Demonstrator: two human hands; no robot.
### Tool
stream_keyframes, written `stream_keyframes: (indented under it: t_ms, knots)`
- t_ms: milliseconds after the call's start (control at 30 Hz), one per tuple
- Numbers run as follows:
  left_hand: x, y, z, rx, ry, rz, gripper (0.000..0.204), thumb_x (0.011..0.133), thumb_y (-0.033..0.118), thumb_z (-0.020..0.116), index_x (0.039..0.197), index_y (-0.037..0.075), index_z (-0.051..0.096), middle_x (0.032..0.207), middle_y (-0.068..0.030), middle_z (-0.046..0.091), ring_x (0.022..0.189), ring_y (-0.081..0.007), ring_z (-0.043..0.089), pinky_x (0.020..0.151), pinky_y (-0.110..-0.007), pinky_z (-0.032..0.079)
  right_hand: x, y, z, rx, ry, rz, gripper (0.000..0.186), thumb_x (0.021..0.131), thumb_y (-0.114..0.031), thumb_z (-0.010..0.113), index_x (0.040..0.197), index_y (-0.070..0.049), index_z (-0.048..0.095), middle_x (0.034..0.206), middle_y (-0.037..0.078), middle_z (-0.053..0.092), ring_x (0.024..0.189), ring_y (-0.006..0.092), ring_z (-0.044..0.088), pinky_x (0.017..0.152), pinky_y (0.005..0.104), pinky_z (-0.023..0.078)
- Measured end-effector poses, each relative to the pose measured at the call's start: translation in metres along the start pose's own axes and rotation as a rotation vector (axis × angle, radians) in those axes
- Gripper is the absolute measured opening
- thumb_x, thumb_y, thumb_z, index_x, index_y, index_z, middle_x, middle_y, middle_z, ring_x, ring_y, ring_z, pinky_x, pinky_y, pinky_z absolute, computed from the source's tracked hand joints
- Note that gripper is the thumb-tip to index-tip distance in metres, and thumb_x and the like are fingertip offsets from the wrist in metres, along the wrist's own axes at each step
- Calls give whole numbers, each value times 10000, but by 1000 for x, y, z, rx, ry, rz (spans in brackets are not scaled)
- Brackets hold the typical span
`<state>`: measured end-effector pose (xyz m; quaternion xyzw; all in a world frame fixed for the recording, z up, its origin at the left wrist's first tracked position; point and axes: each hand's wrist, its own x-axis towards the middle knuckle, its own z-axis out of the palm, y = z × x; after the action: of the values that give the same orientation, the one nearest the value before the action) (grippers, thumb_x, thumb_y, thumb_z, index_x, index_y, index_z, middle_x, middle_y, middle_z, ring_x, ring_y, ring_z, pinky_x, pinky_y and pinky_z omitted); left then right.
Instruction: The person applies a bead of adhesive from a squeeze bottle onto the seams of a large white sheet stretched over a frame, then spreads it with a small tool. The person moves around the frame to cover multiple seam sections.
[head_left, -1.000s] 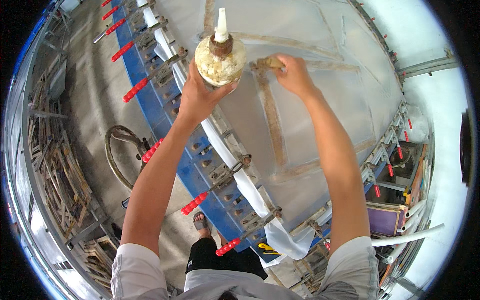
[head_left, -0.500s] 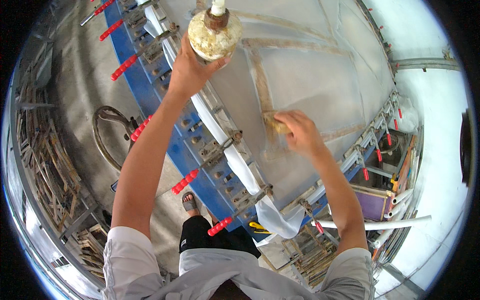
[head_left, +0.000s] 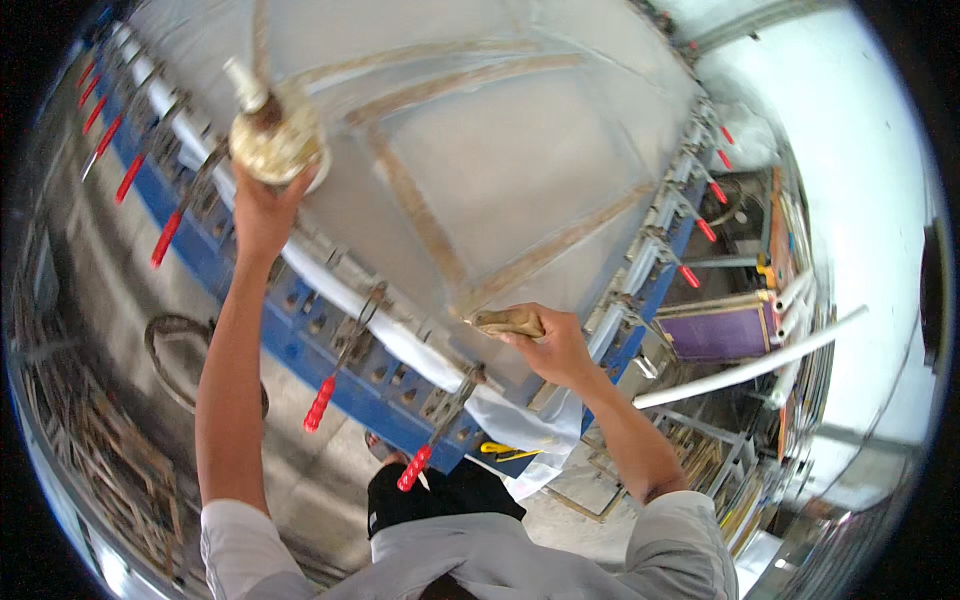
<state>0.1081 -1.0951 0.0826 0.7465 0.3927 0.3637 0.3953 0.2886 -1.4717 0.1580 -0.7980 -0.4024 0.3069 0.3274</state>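
— What is the person holding up there, seen from the head camera?

— The left hand (head_left: 262, 212) is gripping a round, crusted container (head_left: 276, 143) from below, fingers closed around its underside. A whitish nozzle is sticking out of its top, tilting up and to the left. It is being held over the near edge of the big stretched fabric screen (head_left: 500, 130).

— Is anything showing inside it?

— I cannot tell. The container is closed over and caked with a yellowish crust, so its contents are hidden.

— And the other hand?

— The right hand (head_left: 550, 343) is closing on a tan pad (head_left: 508, 322), pressing it flat against the screen, right where 2 brownish strips (head_left: 420, 220) are meeting near the lower corner. The fingers are curling over the pad's back edge, and the thumb is hidden.

— What else is sitting around them?

— The screen is being clamped in a blue frame (head_left: 330, 345) with red-handled clamps (head_left: 318, 402) along its edge, and white cloth (head_left: 520, 425) is hanging over the near corner. A purple framed panel (head_left: 722, 332) is leaning off to the right, with a white pipe (head_left: 750, 365) lying just below it.

— Anything hard to make out?

— The racks at the left rim are smearing into the lens curve, and the person's feet are mostly covered by their own clothing.
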Motion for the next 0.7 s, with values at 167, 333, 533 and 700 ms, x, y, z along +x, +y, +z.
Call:
stream_keyframes:
  t_ms: [167, 333, 533, 700]
  knots:
    - [-3, 14, 0, 48, 18, -30, 855, 852, 291, 849, 1478, 8, 340, 1315, -181, 625, 1171, -274, 638, 995, -385, 489, 24, 58, -63, -56, 438, 312, 296, 813, -126, 798, 1078, -24, 716, 912, 139, 747, 793, 224, 717, 747, 329, 562]
    - [-2, -1, 3, 21, -5, -69, 881, 858, 299, 847, 1499, 4, 320, 1348, -191, 601, 1235, -294, 595, 1048, -404, 446, 56, 106, -94, -310, 621, -9, 284, 816, -82, 768, 1089, -34, 703, 1031, 147, 735, 942, 310, 717, 854, 380, 563]
    - [-3, -5, -2, 30, -17, -100, 919, 854, 316, 850, 1523, 1, 304, 1400, -203, 563, 1284, -302, 557, 1077, -400, 427, 26, 76, -22, -396, 335, -122, 347, 822, -65, 743, 1162, -38, 673, 1140, 178, 701, 1078, 403, 650, 948, 455, 524]
    - [0, 5, -6, 100, -51, -155, 947, 852, 313, 852, 1524, -23, 276, 1404, -215, 563, 1282, -295, 564, 1076, -404, 432, 65, 98, -72, -431, 522, 70, 355, 834, -89, 714, 1175, -8, 654, 1108, 228, 680, 1077, 403, 628, 943, 489, 502]
